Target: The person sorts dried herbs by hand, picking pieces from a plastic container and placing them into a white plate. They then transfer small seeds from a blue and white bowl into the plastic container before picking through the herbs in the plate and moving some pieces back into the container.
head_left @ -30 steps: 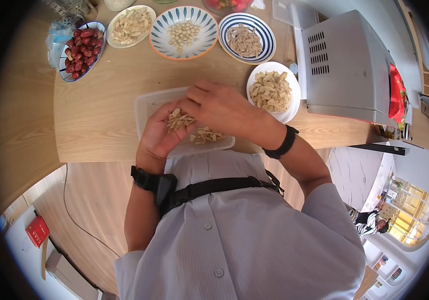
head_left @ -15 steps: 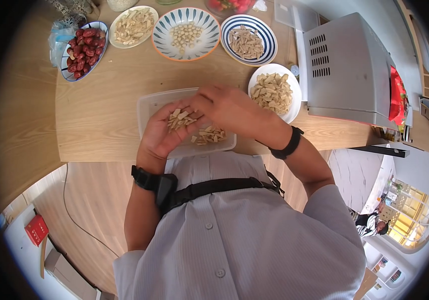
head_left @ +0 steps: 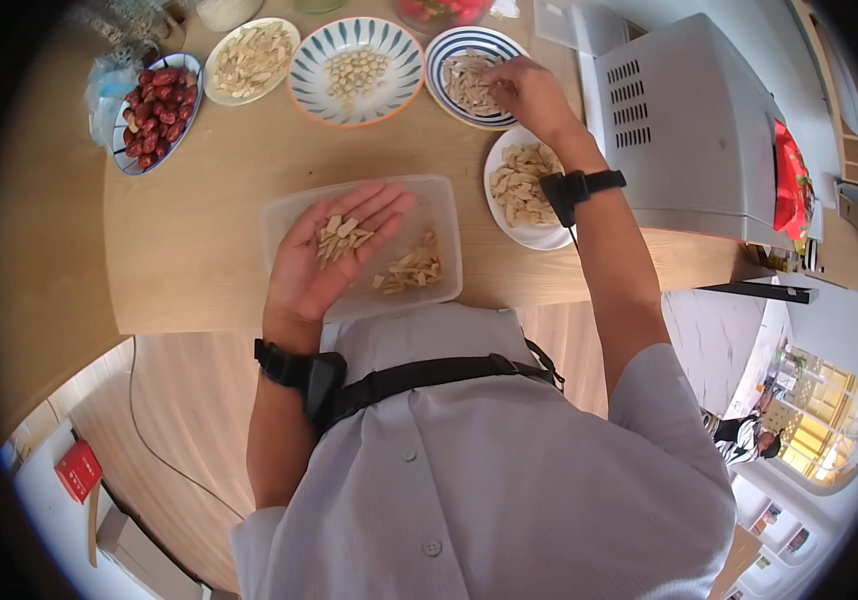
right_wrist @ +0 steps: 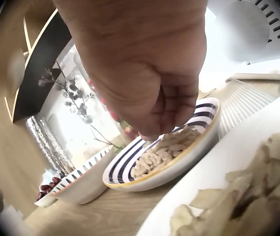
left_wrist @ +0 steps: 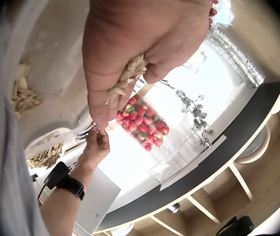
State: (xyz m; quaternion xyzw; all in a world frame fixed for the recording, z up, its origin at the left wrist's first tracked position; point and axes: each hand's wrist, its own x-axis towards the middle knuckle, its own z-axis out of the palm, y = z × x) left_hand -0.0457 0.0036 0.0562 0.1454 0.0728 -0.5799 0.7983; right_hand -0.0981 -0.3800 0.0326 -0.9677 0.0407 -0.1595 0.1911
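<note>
Over the clear plastic box (head_left: 449, 215), my left hand (head_left: 314, 278) is palm up with fingers extended, and pale slices (head_left: 341, 238) lie in it; the left wrist view shows these slices (left_wrist: 130, 73) against the hand (left_wrist: 145, 34). More slices (head_left: 417, 268) are in the box. My right hand (head_left: 547, 108) is at the blue-striped plate (head_left: 436, 75). In the right wrist view, the curled fingers of the right hand (right_wrist: 140, 64) pinch at the thin pale pieces (right_wrist: 154, 160) there; the fingertips partly hide what they touch.
A white plate of pale slices (head_left: 521, 190) stands beside the right forearm. Along the back are a leaf-patterned plate of round pale pieces (head_left: 354, 72), a plate of slices (head_left: 251, 60) and a dish of red dates (head_left: 161, 115). A grey appliance (head_left: 694, 130) stands at right.
My right hand has moved from beside the left palm up and right to the striped plate. The left hand stays over the box with its slices, its fingers now in plain view.
</note>
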